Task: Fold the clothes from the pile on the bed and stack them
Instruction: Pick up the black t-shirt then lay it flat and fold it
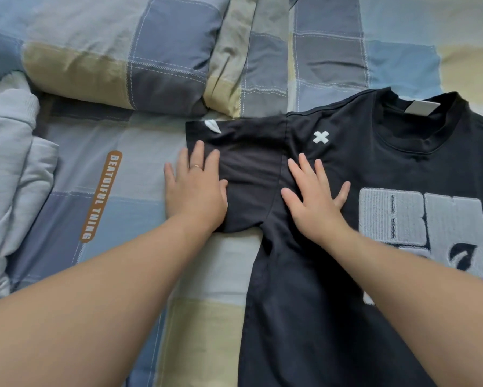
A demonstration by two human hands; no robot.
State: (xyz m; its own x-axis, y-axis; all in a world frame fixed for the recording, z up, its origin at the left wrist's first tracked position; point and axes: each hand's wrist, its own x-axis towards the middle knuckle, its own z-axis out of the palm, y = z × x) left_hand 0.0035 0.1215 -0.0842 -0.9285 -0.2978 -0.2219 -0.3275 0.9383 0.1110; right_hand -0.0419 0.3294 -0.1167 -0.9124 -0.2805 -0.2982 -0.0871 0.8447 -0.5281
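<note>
We had the black cotton T-shirt with grey block lettering (332, 275) spread face up on the blue-and-beige checked bedsheet (117, 191). Our left hand (194, 188) pressed flat on its sleeve, our right hand (314, 199) flat, fingers spread, beside the shoulder seam.

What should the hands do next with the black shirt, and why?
Probably fold the sleeve inward over the black T-shirt. The shirt lies flat, face up, the sleeve sticks out sideways, and the left hand and right hand press flat on the cloth.

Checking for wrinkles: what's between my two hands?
Head view: only the black T-shirt sleeve, faintly creased, lies between the left hand and the right hand.
</note>
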